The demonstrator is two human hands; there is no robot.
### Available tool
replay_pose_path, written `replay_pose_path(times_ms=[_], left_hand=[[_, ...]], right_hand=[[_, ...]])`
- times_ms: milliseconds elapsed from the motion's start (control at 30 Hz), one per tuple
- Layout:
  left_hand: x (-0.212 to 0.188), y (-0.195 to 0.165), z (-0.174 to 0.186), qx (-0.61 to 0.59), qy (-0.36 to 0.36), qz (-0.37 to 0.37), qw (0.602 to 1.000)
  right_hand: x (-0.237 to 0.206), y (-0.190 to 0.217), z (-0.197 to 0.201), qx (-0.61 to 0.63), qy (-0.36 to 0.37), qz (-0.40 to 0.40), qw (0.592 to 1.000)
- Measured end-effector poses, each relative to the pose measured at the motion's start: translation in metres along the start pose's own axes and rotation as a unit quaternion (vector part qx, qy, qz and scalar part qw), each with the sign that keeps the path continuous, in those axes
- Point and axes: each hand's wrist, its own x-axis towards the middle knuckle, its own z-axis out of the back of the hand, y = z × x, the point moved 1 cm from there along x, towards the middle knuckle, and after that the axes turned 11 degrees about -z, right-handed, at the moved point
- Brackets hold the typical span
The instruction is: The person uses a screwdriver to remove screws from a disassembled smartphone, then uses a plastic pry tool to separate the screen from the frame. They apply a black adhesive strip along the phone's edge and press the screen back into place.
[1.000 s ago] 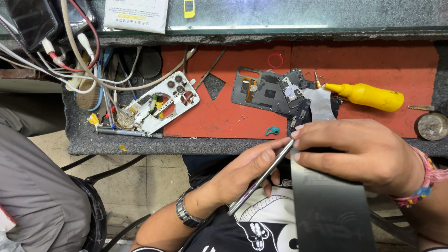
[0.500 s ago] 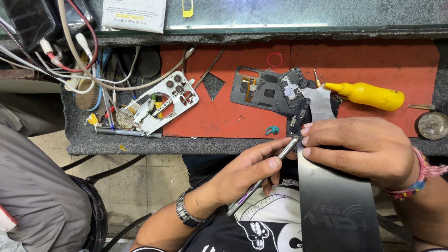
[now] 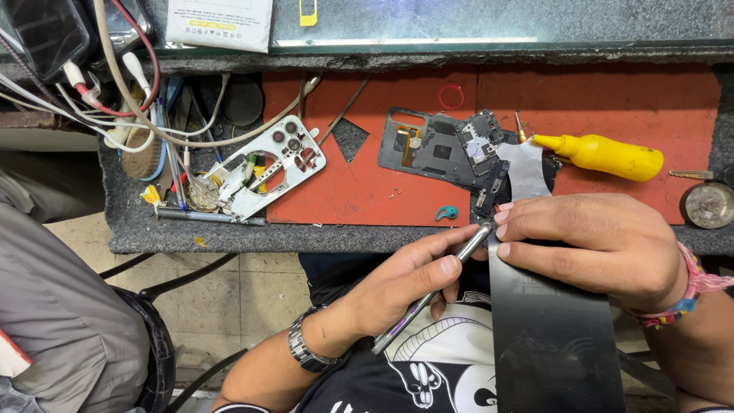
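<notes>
Bright, even overhead light; soft shadows fall beneath both hands. A glare strip shines on the glass shelf [image 3: 489, 30] beyond them. Focus is sharp, with slight wide-angle bending at the edges.

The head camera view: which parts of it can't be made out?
- Top of the dark flat phone panel: covered by the right hand.
- Tip of the thin metal tool in the left hand: too small, tucked against the right fingers.
- Round metal tin: cut off at the right edge.
</notes>
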Motion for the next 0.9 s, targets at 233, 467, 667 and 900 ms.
replay_pose_path(times_ms=[233, 467, 667, 900], left_hand=[[0.0001, 0.0028, -0.0004, 0.007, -0.001, -0.003, 1.0], [-0.0008, 0.0024, -0.0018, 0.008, 0.002, 0.0, 1.0], [-0.001, 0.0035, -0.0004, 0.005, 0.0, 0.003, 1.0], [-0.0009, 0.0045, -0.0002, 0.0, 0.0, 0.0, 1.0]], right_hand=[[-0.0004, 0.0008, -0.0004, 0.004, 0.0, 0.002, 1.0], [0.0, 0.0012, 0.0006, -0.002, 0.001, 0.004, 1.0], [-0.0004, 0.001, -0.0005, 0.005, 0.0, 0.011, 1.0], [-0.001, -0.0003, -0.0016, -0.002, 0.002, 0.008, 1.0]])
